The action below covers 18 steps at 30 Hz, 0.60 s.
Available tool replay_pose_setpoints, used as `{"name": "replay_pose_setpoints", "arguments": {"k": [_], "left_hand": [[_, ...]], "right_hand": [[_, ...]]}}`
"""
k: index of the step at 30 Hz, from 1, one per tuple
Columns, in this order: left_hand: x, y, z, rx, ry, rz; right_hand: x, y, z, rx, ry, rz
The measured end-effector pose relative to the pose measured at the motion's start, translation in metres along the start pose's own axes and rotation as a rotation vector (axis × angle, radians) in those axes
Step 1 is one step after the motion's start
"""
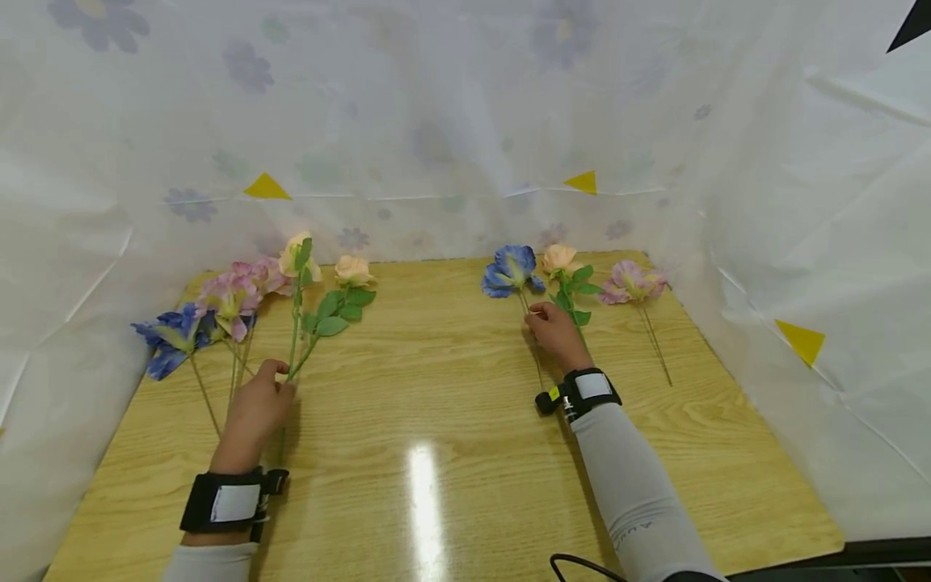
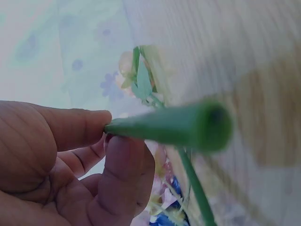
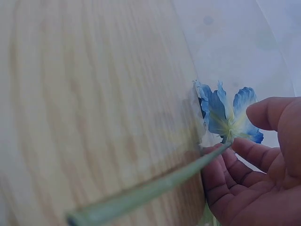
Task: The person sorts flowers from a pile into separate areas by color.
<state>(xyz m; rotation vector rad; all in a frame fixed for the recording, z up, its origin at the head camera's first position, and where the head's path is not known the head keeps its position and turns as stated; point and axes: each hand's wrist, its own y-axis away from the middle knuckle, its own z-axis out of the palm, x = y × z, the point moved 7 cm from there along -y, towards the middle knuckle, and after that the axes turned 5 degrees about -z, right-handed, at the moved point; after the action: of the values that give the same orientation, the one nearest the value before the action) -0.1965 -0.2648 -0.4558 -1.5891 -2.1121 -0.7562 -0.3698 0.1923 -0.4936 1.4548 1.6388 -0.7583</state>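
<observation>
My left hand (image 1: 256,416) pinches a green stem between thumb and forefinger; it leads up to the pale yellow rose (image 1: 296,257). In the left wrist view the cut end of that stem (image 2: 188,127) points at the camera. A peach rose (image 1: 352,271) lies beside it, its leafy stem running toward the same hand. On the other side, my right hand (image 1: 562,335) is at the stem of a blue flower (image 1: 511,271). In the right wrist view this stem (image 3: 160,186) passes right at the fingertips, below the blossom, with the thumb held apart from it.
Pink flowers (image 1: 236,293) and a blue flower (image 1: 173,338) lie left of the left hand. Another peach rose (image 1: 562,260) and a pink flower (image 1: 634,283) lie at the right. A white patterned sheet (image 1: 436,121) encloses the wooden table (image 1: 407,356). A black cable (image 1: 582,560) shows at the front.
</observation>
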Motion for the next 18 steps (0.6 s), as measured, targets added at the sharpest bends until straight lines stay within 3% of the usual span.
{"name": "replay_pose_setpoints", "arguments": {"k": [2, 7, 10, 18], "left_hand": [[0.003, -0.001, 0.004, 0.006, 0.020, 0.012], [0.011, 0.001, 0.016, 0.002, 0.102, 0.031], [0.018, 0.002, 0.024, 0.004, 0.130, 0.045], [0.059, 0.005, 0.051, 0.079, 0.179, 0.233]], "right_hand": [[-0.002, 0.002, -0.002, 0.035, -0.010, -0.001], [-0.015, 0.013, -0.011, 0.240, -0.128, -0.058], [-0.026, 0.019, -0.011, 0.313, -0.184, -0.102], [-0.043, 0.024, 0.015, 0.252, -0.257, -0.175]]}}
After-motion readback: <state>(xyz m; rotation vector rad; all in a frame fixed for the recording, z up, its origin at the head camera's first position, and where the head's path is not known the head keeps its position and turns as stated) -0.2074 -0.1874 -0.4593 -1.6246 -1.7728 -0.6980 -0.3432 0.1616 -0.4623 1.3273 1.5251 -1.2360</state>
